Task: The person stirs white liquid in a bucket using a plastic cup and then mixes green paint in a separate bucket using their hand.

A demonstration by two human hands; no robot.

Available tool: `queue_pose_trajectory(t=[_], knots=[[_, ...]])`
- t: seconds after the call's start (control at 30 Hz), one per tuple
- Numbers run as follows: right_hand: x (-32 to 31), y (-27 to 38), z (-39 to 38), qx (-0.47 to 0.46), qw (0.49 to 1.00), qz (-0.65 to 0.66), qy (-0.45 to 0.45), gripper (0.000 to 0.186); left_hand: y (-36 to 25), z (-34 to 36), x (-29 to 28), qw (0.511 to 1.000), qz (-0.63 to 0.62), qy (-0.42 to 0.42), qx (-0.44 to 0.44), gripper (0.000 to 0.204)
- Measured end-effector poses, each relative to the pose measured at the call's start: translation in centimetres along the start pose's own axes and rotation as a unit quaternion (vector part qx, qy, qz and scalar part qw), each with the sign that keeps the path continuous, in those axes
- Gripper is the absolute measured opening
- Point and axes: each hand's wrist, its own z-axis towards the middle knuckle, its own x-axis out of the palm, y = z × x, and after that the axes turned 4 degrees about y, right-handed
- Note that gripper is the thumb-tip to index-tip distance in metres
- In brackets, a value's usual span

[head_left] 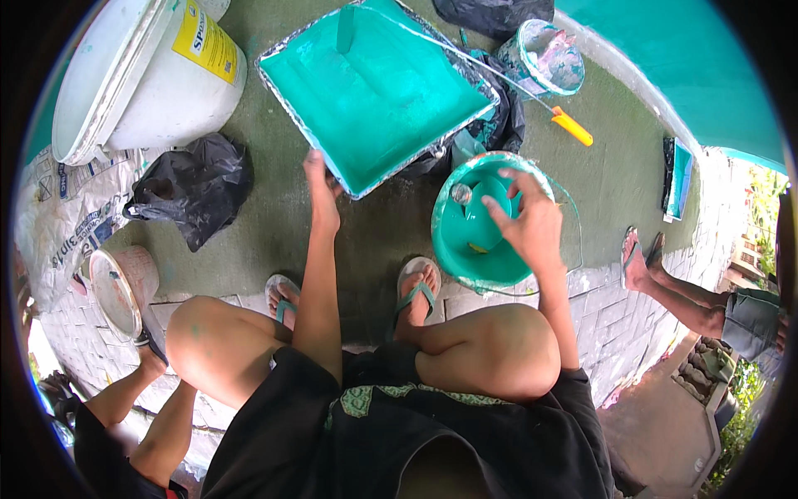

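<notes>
My left hand [322,187] grips the near left edge of a paint tray [289,125], thumb on the rim and fingers underneath. Wet teal paint coats the tray's inside. A paint roller with an orange handle [572,126] rests across the tray's far side, its long wire reaching out to the right. Over a bucket [440,218] of teal paint hovers my right hand [529,218], fingers curved and apart, with nothing seen in them. Inside the bucket, a small clear round object [461,194] sits near the left wall.
A large white bucket [179,100] lies tilted at the far left, near a black plastic bag [195,187]. At the far right stands a paint-stained pail [528,71]. A smaller tub [137,279] is at the left. Other people's legs show left and right [690,295].
</notes>
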Motion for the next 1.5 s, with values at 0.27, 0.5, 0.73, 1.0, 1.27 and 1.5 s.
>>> queue_pose_trajectory(t=[0.27, 0.5, 0.73, 1.0, 1.27, 1.5], knots=[[2.7, -1.7, 0.5, 0.027, 0.968, -0.158, 0.195, 0.017, -5.3, -0.8, 3.6, 0.878, 0.177, -0.165, 0.414, 0.036], [8.2, -5.9, -2.0, 0.036, 0.909, -0.308, 0.28, 0.014, -7.9, -2.5, 7.1, 0.856, 0.213, -0.131, 0.453, 0.036], [9.5, -7.5, -3.5, -0.007, 0.903, -0.298, 0.31, 0.008, -7.5, -1.6, 5.9, 0.864, 0.223, -0.133, 0.432, 0.025], [10.3, -8.6, -4.6, -0.027, 0.916, -0.29, 0.275, 0.003, -7.2, -0.3, 4.5, 0.88, 0.21, -0.151, 0.398, 0.022], [10.3, -9.1, -4.4, -0.041, 0.921, -0.303, 0.242, 0.006, -6.7, 0.0, 4.4, 0.895, 0.191, -0.134, 0.38, 0.022], [9.7, -9.1, -4.0, -0.062, 0.936, -0.257, 0.231, 0.008, -6.7, -0.2, 4.5, 0.901, 0.18, -0.125, 0.375, 0.021]])
